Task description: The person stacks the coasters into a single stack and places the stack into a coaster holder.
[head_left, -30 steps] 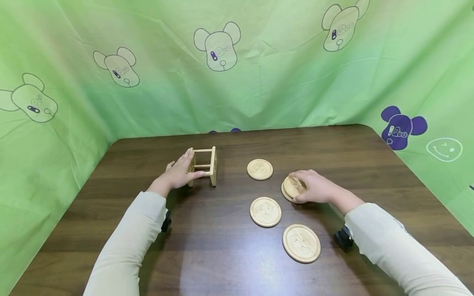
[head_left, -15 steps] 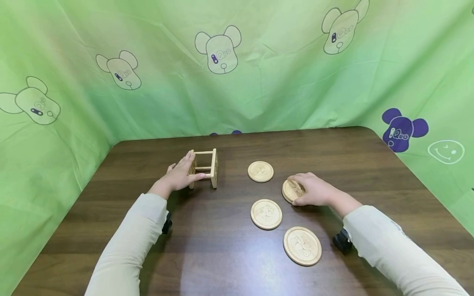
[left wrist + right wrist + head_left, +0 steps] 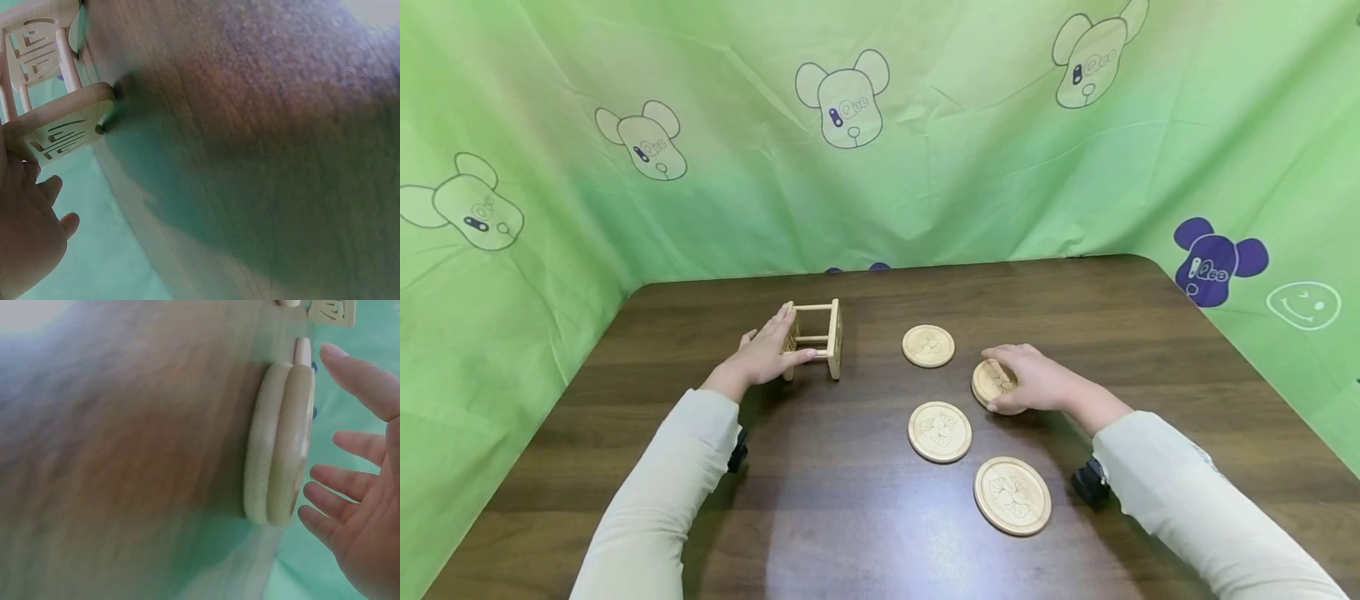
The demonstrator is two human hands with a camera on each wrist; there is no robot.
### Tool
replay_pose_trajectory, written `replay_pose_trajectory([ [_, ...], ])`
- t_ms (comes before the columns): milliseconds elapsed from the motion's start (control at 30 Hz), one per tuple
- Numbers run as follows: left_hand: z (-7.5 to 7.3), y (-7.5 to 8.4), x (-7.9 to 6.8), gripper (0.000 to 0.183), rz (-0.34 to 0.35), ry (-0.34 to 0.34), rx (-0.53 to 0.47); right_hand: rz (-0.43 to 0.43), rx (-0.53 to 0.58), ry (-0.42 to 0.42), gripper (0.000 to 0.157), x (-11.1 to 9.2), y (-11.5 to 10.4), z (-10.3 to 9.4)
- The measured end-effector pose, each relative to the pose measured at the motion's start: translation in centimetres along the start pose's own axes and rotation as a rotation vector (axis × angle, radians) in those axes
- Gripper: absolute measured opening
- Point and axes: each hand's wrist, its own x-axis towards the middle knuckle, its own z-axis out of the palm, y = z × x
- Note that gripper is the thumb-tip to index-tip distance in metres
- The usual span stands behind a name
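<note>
Rack (image 3: 835,342) stood upright on the table (image 3: 850,533), at 9 o'clock from the stack (image 3: 987,385); rods joined its two slotted panels. Left hand (image 3: 762,352) gripped the rack at its 9 o'clock panel, thumb across the front and fingers along the outer side. Stack consisted of two flat discs in contact, the upper disc (image 3: 294,450) slightly offset on the lower disc (image 3: 261,444). Right hand (image 3: 1037,379) was positioned over the 3 o'clock side of the stack, fingers parted and slightly bent; it had hold of nothing, and the right wrist view showed a gap between fingertips and discs. Single discs lay flat and apart: far disc (image 3: 928,346) at 10 o'clock from the stack, middle disc (image 3: 939,432) at 8 o'clock, near disc (image 3: 1012,497) at 6 o'clock. Green cloth (image 3: 962,183) hung at 12 o'clock, beyond the table.
</note>
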Motion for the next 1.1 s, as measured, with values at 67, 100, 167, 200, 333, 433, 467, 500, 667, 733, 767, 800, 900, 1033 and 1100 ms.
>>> replay_pose_trajectory([
  [67,0.0,0.0,0.0,0.091,-0.002,0.002,-0.003,-0.006,0.008,0.001,0.071,0.4,-0.4,-0.2],
  [100,0.0,0.1,0.0,0.09,-0.005,0.002,-0.006,-0.008,0.012,0.002,0.071,0.6,-0.5,-0.3],
  [167,0.0,0.1,0.0,0.09,-0.008,-0.003,-0.008,-0.011,0.021,0.0,0.071,1.1,-0.8,-0.4],
  [200,0.0,0.0,0.0,0.09,-0.011,-0.008,-0.008,-0.008,0.027,-0.003,0.072,1.3,-0.9,-0.4],
  [333,-0.2,0.0,0.0,0.091,-0.003,-0.006,-0.015,-0.012,0.031,-0.004,0.071,2.5,-1.1,-0.3],
  [433,-0.3,0.0,0.1,0.092,0.006,0.004,-0.019,-0.007,0.031,-0.011,0.069,3.3,-1.3,-0.2],
  [467,-0.3,0.0,0.1,0.092,0.006,0.002,-0.02,-0.001,0.031,-0.021,0.069,3.5,-1.4,-0.2],
  [500,-0.3,0.0,0.1,0.092,0.004,-0.003,-0.021,0.007,0.032,-0.031,0.069,3.7,-1.5,-0.1],
  [667,-0.2,0.1,0.0,0.091,-0.001,-0.013,-0.017,0.052,0.043,-0.074,0.073,5.0,-2.0,0.3],
  [733,-0.2,0.0,-0.1,0.09,-0.002,-0.004,-0.014,0.069,0.05,-0.079,0.073,5.5,-2.1,0.4],
  [767,-0.2,0.0,-0.1,0.09,-0.003,-0.002,-0.013,0.077,0.053,-0.082,0.074,5.8,-2.2,0.5],
  [800,-0.1,0.0,-0.1,0.09,-0.004,0.0,-0.012,0.084,0.056,-0.086,0.074,6.0,-2.2,0.5],
  [900,0.0,0.0,-0.1,0.09,-0.004,0.0,-0.012,0.101,0.061,-0.098,0.074,6.7,-2.3,0.7],
  [1033,0.1,0.0,0.0,0.091,-0.004,0.003,-0.013,0.119,0.06,-0.098,0.077,7.6,-2.3,0.9],
  [1100,0.1,0.0,0.0,0.091,-0.005,0.008,-0.011,0.127,0.062,-0.094,0.078,8.0,-2.2,1.1],
])
